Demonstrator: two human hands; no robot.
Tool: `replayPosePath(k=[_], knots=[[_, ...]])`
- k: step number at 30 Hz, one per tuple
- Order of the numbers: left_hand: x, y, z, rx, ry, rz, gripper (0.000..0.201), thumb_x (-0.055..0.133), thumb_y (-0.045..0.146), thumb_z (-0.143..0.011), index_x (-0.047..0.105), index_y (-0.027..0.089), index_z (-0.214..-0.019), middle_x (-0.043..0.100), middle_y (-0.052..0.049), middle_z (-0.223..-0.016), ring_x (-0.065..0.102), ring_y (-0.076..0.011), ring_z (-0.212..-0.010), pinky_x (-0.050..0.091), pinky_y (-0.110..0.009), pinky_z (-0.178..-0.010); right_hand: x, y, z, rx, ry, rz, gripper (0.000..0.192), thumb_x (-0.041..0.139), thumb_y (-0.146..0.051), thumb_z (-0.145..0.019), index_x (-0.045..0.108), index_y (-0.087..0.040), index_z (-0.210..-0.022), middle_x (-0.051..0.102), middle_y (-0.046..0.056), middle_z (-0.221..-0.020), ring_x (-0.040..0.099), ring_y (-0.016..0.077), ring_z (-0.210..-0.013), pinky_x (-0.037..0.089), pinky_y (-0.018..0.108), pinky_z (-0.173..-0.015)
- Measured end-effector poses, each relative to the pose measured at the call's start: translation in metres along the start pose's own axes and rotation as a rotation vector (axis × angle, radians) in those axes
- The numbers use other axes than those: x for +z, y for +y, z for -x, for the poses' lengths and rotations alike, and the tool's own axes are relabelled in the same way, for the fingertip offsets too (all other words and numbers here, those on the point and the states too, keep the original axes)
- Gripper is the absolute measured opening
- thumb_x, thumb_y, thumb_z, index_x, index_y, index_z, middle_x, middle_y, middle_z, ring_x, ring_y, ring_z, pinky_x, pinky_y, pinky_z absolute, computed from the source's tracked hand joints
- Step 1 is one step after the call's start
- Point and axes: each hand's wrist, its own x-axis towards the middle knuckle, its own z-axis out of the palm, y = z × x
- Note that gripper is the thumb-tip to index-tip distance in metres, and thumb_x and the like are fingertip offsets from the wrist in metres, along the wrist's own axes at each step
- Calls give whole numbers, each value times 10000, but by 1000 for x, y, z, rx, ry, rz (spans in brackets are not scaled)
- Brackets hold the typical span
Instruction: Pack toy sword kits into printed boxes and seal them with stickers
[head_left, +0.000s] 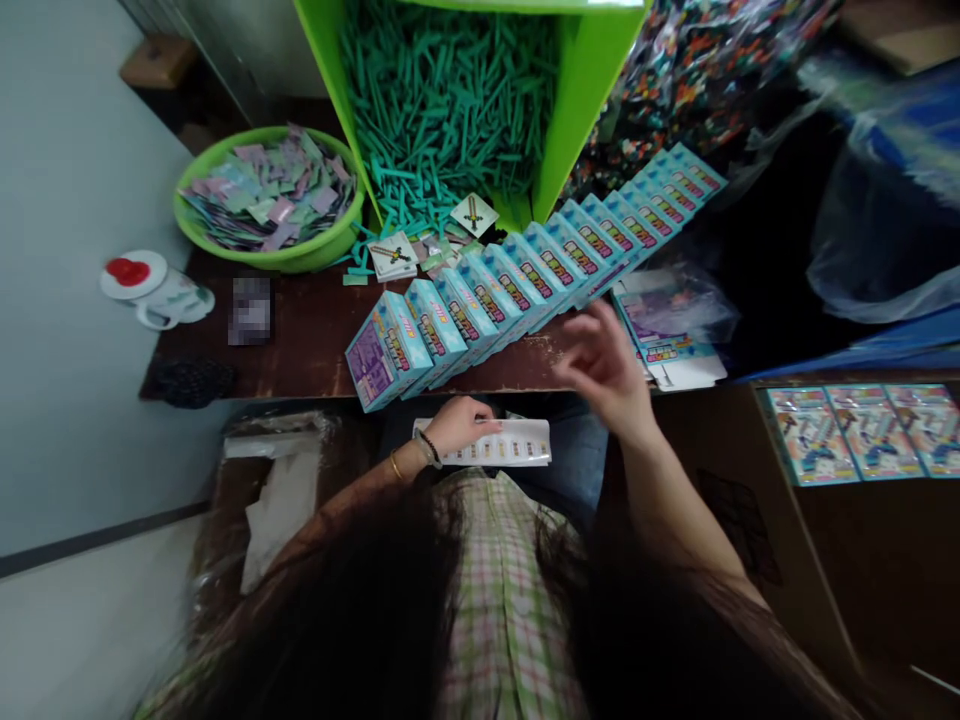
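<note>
While the left hand (459, 424) rests on a white strip (501, 442) in the lap, fingers curled onto its end, the right hand (606, 366) hovers with fingers loosely spread, blurred, just beside the row of boxes (517, 280) on the table (300, 340).

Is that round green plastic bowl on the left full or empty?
Full. The round green plastic bowl is heaped almost to its rim with small flat pink, green and purple packets, and none of its bottom shows.

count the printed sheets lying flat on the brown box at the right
3, side by side on the brown box: left sheet, middle sheet, right sheet, which the frame edge cuts; more may lie beyond.
</note>
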Motion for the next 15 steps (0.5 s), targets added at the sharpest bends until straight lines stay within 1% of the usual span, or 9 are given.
replayPosePath(k=[2, 3, 5, 7, 9, 11, 13, 15], knots=[[4, 0, 2, 1, -6, -4, 237, 735, 351, -819, 763, 169, -670, 662, 10, -597, 527, -138, -588, 318, -280, -612, -4, 15, -42, 19, 145, 35, 925, 678, -298, -943, 126, -457, -1668, 489, 78, -1526, 692, 158, -885, 647, 349, -826], [6, 1, 3, 2, -8, -3, 234, 738, 347, -819, 762, 169, -670, 665, 8, -602, 532, -140, -592, 316, -280, -612, -3, 24, -63, 15, 184, 49, 937, 685, -282, -930, 134, -459, -1667, 456, 76, -1559, 697, 165, -906, 647, 358, -836], [10, 2, 7, 2, -9, 4, 227, 742, 343, -826, 768, 168, -684, 674, 4, -618, 544, -142, -604, 311, -280, -613, 5, 42, -101, -5, 211, 72, 925, 678, -256, -917, 169, -442, -1666, 399, 79, -1611, 706, 174, -933, 646, 362, -836], [14, 0, 11, 0, -12, 18, 220, 744, 342, -832, 777, 164, -707, 684, 0, -632, 553, -144, -615, 311, -277, -615, 16, 55, -127, -31, 205, 109, 895, 659, -253, -922, 194, -413, -1669, 349, 89, -1649, 709, 181, -951, 645, 348, -809], [15, -3, 15, -2, -17, 29, 210, 750, 340, -833, 786, 161, -728, 693, -2, -646, 558, -145, -625, 315, -274, -620, 27, 63, -140, -56, 210, 168, 871, 643, -256, -929, 206, -392, -1670, 313, 101, -1674, 706, 189, -959, 642, 339, -784], [15, -9, 17, -3, -30, 38, 203, 756, 341, -832, 791, 162, -743, 700, -1, -656, 562, -146, -636, 319, -272, -625, 36, 65, -144, -66, 226, 247, 863, 632, -256, -933, 203, -384, -1670, 281, 115, -1690, 702, 205, -971, 641, 359, -788], [15, -14, 17, 7, -46, 47, 198, 755, 341, -837, 795, 163, -759, 710, -1, -673, 570, -146, -651, 324, -270, -634, 43, 63, -144, -43, 235, 345, 852, 605, -252, -941, 186, -384, -1672, 257, 123, -1697, 699, 232, -1008, 639, 410, -829], [15, -17, 16, 20, -55, 49, 199, 750, 341, -847, 797, 162, -775, 722, -4, -694, 576, -145, -665, 328, -269, -641, 48, 58, -144, -9, 236, 456, 828, 572, -245, -953, 181, -382, -1670, 259, 123, -1692, 687, 269, -1091, 623, 472, -897]])
